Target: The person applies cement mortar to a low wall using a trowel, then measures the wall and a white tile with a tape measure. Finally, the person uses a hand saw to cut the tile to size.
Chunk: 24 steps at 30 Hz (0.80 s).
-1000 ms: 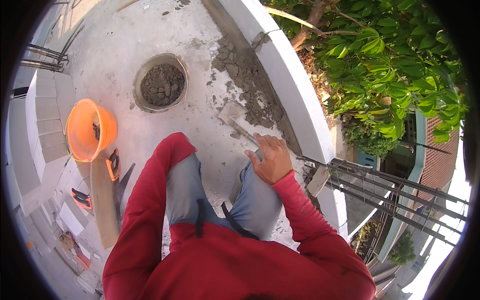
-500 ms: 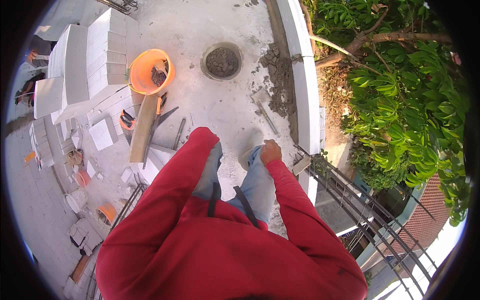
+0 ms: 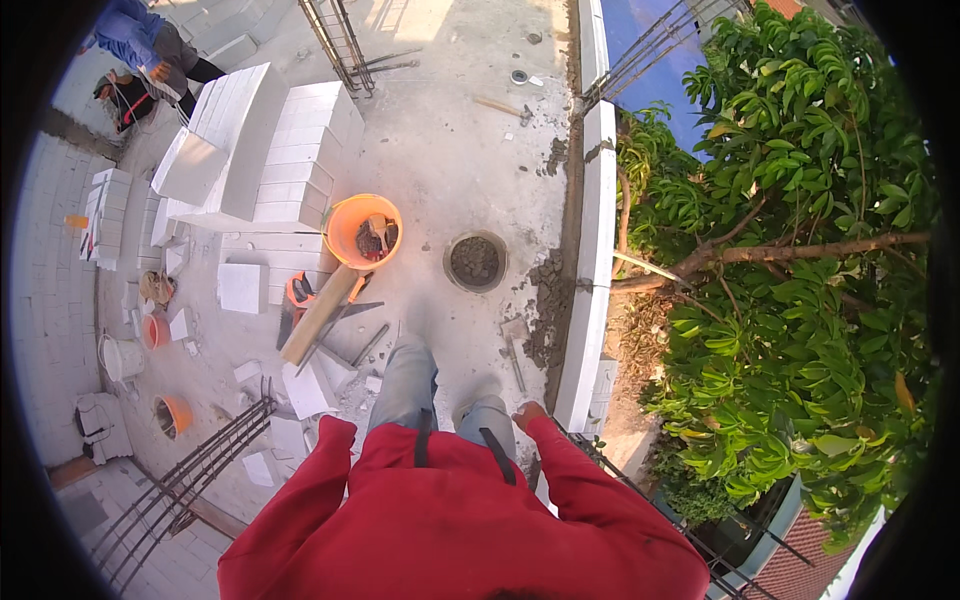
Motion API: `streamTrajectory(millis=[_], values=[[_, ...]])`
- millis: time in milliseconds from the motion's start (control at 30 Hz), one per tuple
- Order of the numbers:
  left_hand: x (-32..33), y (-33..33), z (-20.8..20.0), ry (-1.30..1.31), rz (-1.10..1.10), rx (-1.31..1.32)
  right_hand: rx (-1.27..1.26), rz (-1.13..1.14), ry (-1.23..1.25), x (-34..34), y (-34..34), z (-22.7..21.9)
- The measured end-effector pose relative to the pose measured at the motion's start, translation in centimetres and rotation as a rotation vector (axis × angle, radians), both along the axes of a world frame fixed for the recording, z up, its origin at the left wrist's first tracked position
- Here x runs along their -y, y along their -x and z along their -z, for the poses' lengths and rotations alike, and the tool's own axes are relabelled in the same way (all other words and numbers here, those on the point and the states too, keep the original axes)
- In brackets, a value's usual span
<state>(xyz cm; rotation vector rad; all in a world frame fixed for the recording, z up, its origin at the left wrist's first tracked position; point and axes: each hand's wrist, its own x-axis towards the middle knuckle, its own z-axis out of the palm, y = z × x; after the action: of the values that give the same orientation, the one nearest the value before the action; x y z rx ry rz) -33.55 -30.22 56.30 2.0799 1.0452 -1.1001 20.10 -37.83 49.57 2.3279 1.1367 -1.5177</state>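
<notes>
My right hand [image 3: 528, 414] hangs beside my right knee, its fingers loosely curled, and nothing shows in it. The red sleeve [image 3: 325, 460] of my left arm covers my left hand. Ahead of my right leg lies a trowel-like tool [image 3: 514, 350] with a flat, mortar-coated end. Farther off stands a round tub [image 3: 475, 262] of grey mortar. An orange bucket [image 3: 345, 225] to its left holds a brush and other tools. Near that bucket are a wooden board [image 3: 322, 318], a handsaw with an orange handle [image 3: 357, 290] and another orange-handled tool [image 3: 298, 290].
White blocks [image 3: 295, 150] are stacked on the left. Rebar cages [image 3: 180, 480] lie at lower left, and others [image 3: 340, 45] rise at the back. A low white wall [image 3: 590, 280] edges the right side, with a leafy tree [image 3: 800, 300] beyond. A person [image 3: 160, 55] is at upper left.
My view has shifted forward, bringing in more floor, rebar and another person. My legs have changed position in a step. Both arms sit lower in the picture, the left sleeve farther left.
</notes>
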Motion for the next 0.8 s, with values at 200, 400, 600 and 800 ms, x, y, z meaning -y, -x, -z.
streamTrajectory(millis=[200,400,600,800], values=[[-2.5,-4.1,1.8,0.149,-0.746,0.103,-0.032,-0.105,-0.045,-10.7,-10.8,3.2],[-24.1,-9.0,0.2,0.098,-1.656,0.273,-0.163,0.678,-0.075,-23.1,-10.3,-6.8],[-47.3,-10.7,-8.3,-0.361,-1.648,0.489,0.086,-0.104,-0.352,-30.0,-10.7,-7.1],[-56.1,-13.2,-9.4,-0.237,-1.597,0.423,0.014,-0.018,-0.106,-40.4,-12.2,-4.4]])
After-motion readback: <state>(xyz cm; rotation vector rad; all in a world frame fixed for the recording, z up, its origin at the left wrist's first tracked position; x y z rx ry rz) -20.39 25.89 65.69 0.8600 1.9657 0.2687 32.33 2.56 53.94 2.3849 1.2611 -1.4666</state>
